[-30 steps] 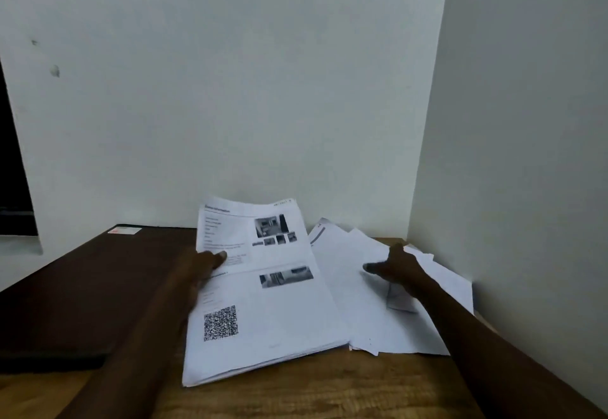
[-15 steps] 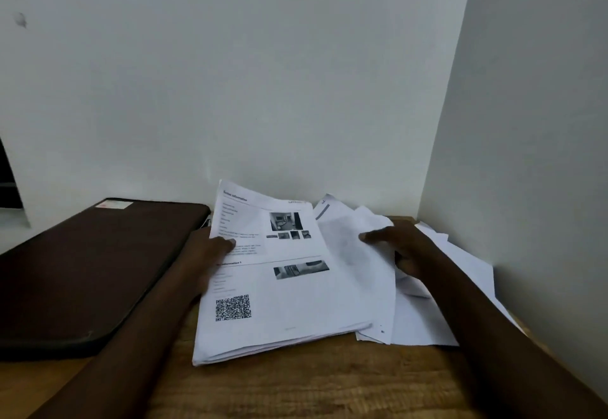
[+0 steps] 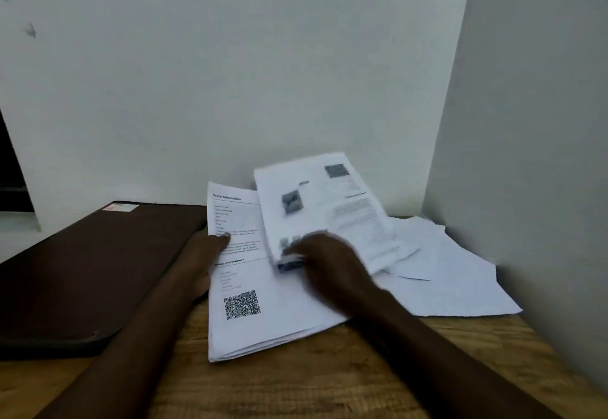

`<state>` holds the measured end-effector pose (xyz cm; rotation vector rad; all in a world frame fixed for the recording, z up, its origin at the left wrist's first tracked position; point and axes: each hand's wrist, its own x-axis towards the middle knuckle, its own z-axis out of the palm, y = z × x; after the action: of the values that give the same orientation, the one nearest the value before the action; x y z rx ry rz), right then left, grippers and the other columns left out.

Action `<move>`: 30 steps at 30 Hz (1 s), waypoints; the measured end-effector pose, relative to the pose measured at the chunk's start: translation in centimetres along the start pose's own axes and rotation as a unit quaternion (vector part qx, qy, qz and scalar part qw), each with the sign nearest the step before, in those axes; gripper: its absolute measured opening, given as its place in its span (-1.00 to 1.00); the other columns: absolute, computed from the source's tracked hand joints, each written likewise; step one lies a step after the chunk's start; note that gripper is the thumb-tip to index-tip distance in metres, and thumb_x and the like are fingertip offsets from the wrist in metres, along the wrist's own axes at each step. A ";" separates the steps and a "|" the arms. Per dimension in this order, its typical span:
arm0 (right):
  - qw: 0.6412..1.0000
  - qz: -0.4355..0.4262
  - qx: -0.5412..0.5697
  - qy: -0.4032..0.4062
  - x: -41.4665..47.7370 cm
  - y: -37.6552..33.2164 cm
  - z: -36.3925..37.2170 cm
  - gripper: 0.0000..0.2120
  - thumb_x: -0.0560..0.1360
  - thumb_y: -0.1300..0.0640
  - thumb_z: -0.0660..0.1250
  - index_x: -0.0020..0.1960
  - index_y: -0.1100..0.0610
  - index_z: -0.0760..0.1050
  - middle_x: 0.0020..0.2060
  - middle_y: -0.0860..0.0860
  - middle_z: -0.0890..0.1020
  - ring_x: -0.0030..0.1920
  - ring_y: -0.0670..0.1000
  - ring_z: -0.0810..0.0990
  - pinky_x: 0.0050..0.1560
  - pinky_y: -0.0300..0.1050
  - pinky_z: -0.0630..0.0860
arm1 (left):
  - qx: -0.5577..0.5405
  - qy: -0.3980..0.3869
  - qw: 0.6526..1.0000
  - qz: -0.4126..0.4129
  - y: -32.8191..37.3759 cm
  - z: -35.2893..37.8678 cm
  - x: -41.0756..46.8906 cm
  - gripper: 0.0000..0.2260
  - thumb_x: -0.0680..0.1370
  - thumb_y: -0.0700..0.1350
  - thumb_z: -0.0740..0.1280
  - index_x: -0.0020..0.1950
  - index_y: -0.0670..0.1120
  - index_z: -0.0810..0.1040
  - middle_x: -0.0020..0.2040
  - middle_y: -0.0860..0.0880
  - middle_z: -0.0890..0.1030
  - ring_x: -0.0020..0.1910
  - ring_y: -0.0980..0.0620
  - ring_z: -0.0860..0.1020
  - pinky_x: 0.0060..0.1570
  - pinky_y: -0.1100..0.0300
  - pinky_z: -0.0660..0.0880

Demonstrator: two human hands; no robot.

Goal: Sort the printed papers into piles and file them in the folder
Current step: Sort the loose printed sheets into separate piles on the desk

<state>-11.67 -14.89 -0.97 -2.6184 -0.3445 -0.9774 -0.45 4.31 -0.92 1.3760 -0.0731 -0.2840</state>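
I am holding the stack [image 3: 263, 313] of printed pages with my left hand [image 3: 205, 254] at its left edge. My thumb is lying on the top page, and the other fingers are hidden past the edge, so I judge it a pinch and not a flat press. The stack is lying on the wooden surface [image 3: 296, 382] dead ahead at 12 o'clock, its long axis running from 6 to 12 and leaning a little toward 11.

My right hand [image 3: 329, 264] is gripping a single sheet [image 3: 322, 195] by its near edge (the blur is hiding how the fingers sit). The sheet is tilting up off the stack, its far end pointing to about 1 o'clock, and it is hanging over the right half of the top page.

The loose papers [image 3: 454, 280] are spreading out at 2 o'clock against the side wall, just beside the stack and partly tucked under the raised sheet. The dark folder [image 3: 98, 270] is lying closed at 10 o'clock, touching the stack's far left corner.

So the sheet is sitting between its two likely places. The stack is directly below my right hand, and the loose papers are a short swing toward 2. My left hand is the one nearer the folder. Sorting, I judge, is well short of done, and no filing has begun.
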 end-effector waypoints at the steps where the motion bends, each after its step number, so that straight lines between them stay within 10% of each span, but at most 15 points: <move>1: 0.997 -0.010 -0.011 -0.074 -0.5 -0.3 1.0 -0.66 0.38 0.15 0.24 0.07 -0.01 0.66 0.02 -0.02 0.69 0.10 0.04 0.61 0.11 -0.02 0.53 | -0.010 0.000 1.000 0.005 0.0 -0.1 0.0 -0.74 0.66 -0.27 0.14 0.32 -0.27 0.45 0.15 -0.27 0.56 -0.10 -0.16 0.57 -0.08 0.02 0.51; 13: 0.992 -0.076 0.045 -0.088 -1.4 -2.8 2.2 -0.58 0.40 0.34 0.23 0.18 0.06 0.60 0.16 0.02 0.64 0.22 0.04 0.55 0.18 -0.04 0.52 | -0.041 0.033 0.999 0.009 0.1 0.1 0.3 -0.82 0.67 -0.22 0.17 0.20 -0.18 0.51 0.01 -0.20 0.62 -0.14 -0.12 0.59 -0.17 0.02 0.51; 20: 0.958 -0.090 0.106 0.251 1.7 -3.6 -2.9 -0.74 0.39 0.48 0.28 -0.05 0.23 0.60 -0.08 0.04 0.65 -0.02 -0.03 0.59 0.01 -0.26 0.50 | -0.038 0.010 0.999 -0.025 0.3 -0.7 -0.3 -0.71 0.67 -0.19 0.16 0.35 -0.25 0.46 0.20 -0.28 0.58 -0.01 -0.22 0.59 0.00 -0.09 0.53; 24: 0.963 -0.129 0.122 0.202 2.0 -3.8 -3.2 -0.68 0.23 0.49 0.27 -0.17 0.17 0.63 -0.10 -0.02 0.68 0.04 -0.03 0.58 0.09 -0.15 0.45 | -0.031 -0.019 0.999 -0.015 0.9 -0.6 -1.2 -0.72 0.67 -0.22 0.16 0.34 -0.28 0.45 0.12 -0.29 0.60 -0.12 -0.18 0.61 -0.15 -0.08 0.61; 27: 0.966 -0.012 0.148 0.210 1.8 -0.7 -3.6 -0.66 0.15 0.43 0.21 -0.28 0.07 0.60 0.12 -0.03 0.58 0.21 -0.06 0.49 0.19 -0.24 0.38 | -0.044 -0.026 0.999 0.002 1.4 -0.7 -2.1 -0.73 0.67 -0.22 0.16 0.32 -0.30 0.46 0.01 -0.21 0.65 -0.17 -0.09 0.63 -0.12 -0.01 0.59; 30: 0.911 0.180 0.248 0.276 1.6 3.1 -5.8 -0.62 0.24 0.50 0.20 -0.31 0.03 0.55 0.04 -0.20 0.56 0.21 -0.05 0.50 0.12 -0.35 0.42 | -0.048 -0.044 0.997 0.029 2.1 0.0 -4.4 -0.78 0.68 -0.30 0.05 -0.01 -0.26 0.47 -0.56 0.03 0.56 -0.58 0.21 0.53 -0.54 0.35 0.45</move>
<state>-12.91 -19.75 3.55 -1.7719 0.0372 -1.2391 -4.39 5.71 1.65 1.2629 -0.1691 -0.2959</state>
